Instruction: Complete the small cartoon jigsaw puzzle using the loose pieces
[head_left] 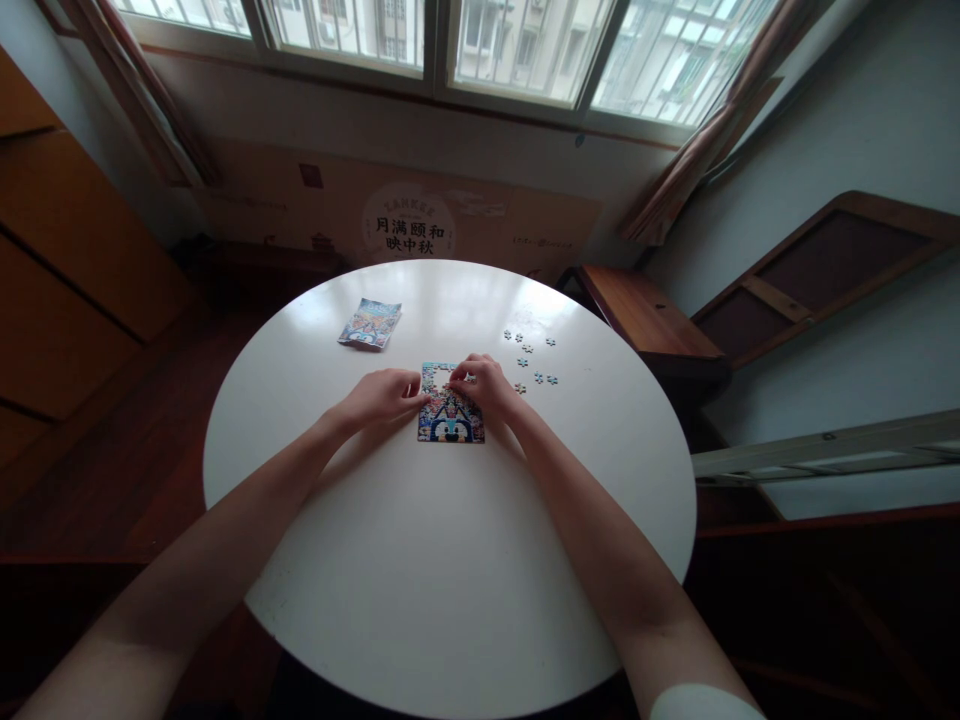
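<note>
A partly assembled jigsaw puzzle with a blue cartoon figure lies flat on the white round table. Near its top is a gap where a pale area shows through. My left hand is closed at the puzzle's left edge, thumb and fingertips against it. Over the upper right part, my right hand pinches a small puzzle piece, mostly hidden by the fingers, by the gap. Several loose puzzle pieces are scattered to the right of my right hand.
A colourful printed packet lies at the back left of the table. Beyond the table's right edge stands a brown wooden stool or bench. A printed cardboard panel leans below the window.
</note>
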